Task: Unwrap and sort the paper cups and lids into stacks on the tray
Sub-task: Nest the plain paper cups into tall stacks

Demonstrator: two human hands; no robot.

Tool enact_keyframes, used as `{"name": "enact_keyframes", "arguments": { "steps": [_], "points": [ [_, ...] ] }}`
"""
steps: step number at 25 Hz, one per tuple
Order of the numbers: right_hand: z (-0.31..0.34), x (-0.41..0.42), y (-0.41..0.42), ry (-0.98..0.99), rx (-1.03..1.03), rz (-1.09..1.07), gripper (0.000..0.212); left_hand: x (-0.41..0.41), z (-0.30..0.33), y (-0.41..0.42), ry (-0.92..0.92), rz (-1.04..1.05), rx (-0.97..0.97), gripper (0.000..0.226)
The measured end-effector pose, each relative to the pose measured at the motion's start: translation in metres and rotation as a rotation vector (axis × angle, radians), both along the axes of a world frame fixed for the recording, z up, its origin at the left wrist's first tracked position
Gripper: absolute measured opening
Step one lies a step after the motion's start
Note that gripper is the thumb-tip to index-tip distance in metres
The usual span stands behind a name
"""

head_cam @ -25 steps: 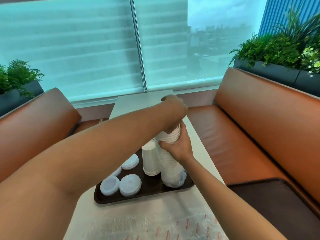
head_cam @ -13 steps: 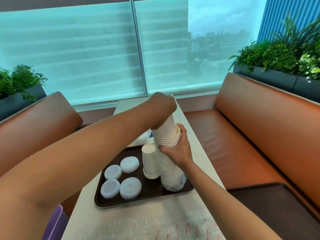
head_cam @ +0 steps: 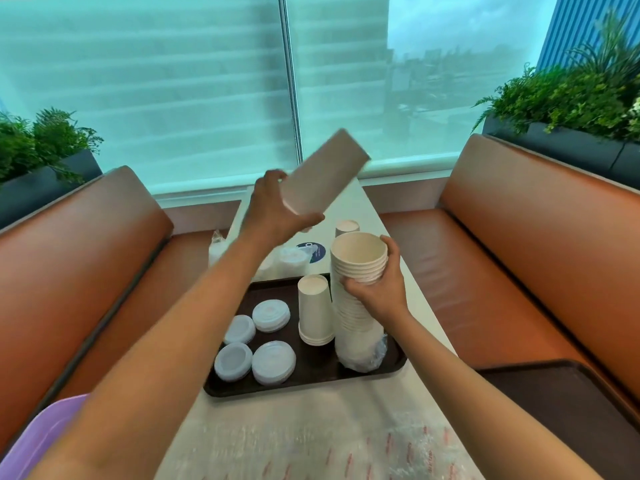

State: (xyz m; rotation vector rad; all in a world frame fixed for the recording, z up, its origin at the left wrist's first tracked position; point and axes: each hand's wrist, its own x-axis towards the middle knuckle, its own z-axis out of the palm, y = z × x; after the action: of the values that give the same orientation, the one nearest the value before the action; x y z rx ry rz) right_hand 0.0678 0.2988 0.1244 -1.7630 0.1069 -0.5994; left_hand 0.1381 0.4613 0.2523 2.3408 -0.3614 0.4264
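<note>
Head view looks down at a brown tray (head_cam: 221, 389) on a white desk (head_cam: 408, 292). Going left to right: four white lids (head_cam: 254, 344) lie flat on the left part of the tray. Next comes a short stack of upside-down cups (head_cam: 314, 308), standing on the tray. Just beside it on the right is the tall stack of cups (head_cam: 356, 299), mouth up, with some clear wrap (head_cam: 375, 356) bunched round its bottom.

The hands are apart. The left hand (head_cam: 273, 209) is up high and holds a single cup (head_cam: 323, 178) by its small end — the cup is tilted, with its mouth pointing up and to the right. The right hand (head_cam: 381, 285) is wrapped round the top part of the tall stack, fingers curled on the rims.

What could go wrong? The tall stack leans a bit and its foot sits on crinkly wrap, so I think it could slip or tip if the right hand lets go. It could knock the short stack over too, since they are so close. The lifted cup looks lightly held — a quick swing might drop it onto the lids.
</note>
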Motion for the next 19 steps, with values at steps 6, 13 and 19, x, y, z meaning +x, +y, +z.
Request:
{"name": "enact_keyframes", "arguments": {
  "steps": [6,13,19],
  "points": [
    [-0.007,0.0,0.002,-0.008,0.015,-0.01,0.092,0.008,-0.131,-0.01,0.331,0.145,-0.634,0.079],
    [-0.017,0.006,0.004,-0.015,0.014,-0.043,0.099,0.009,-0.236,-0.013,0.68,0.005,-0.297,0.093],
    [-0.016,0.007,0.002,0.003,0.007,-0.046,0.107,0.028,-0.242,-0.01,0.667,-0.028,-0.2,0.108]
  ]
}}
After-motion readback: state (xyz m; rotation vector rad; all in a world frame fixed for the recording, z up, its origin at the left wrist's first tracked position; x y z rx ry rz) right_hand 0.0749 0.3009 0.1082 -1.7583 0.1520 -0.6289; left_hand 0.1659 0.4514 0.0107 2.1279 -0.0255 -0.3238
